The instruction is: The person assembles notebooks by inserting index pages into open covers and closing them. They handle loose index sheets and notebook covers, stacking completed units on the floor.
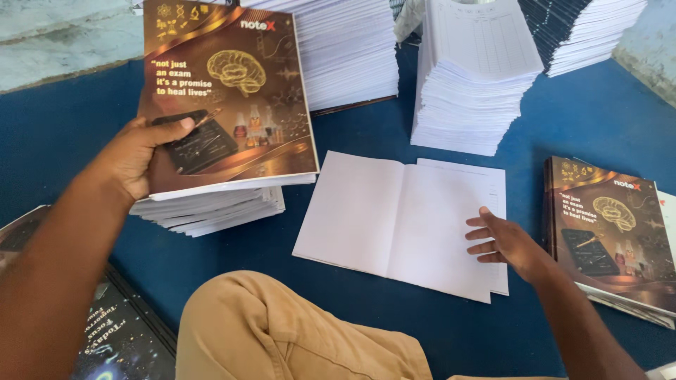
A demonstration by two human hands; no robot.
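Blue work surface (84, 134) spread under everything; pale rough wall or floor edge (56, 35) showed beyond it at the far left, past the left hand.

Beyond both hands stood tall stacks of white paper (472, 91), some ruled, several leaning.

Between the hands lay an opened bundle of white sheets (394, 211), folded down the middle, flat on the blue surface. The right hand (503, 243) rested on its near right edge, fingers spread apart and flat, clamped on nothing.

Just right of that hand sat a stack of brown covers (609, 232) printed with a gold brain picture.

The left hand (137, 158) was closed on one such brown cover (225, 98), thumb on the face, fingers hidden beneath. The cover was tilted up above a low pile of white sheets (211, 207) directly under that hand.

Near the person's left forearm, a dark printed cover (120, 338) lay at the surface edge. A tan trouser knee (282, 331) filled the near middle.

Judgement: the bundle would sit best if the flat hand kept it pinned and square, and the cover's spine was lined up with the fold; a loose edge could skew the sheets.
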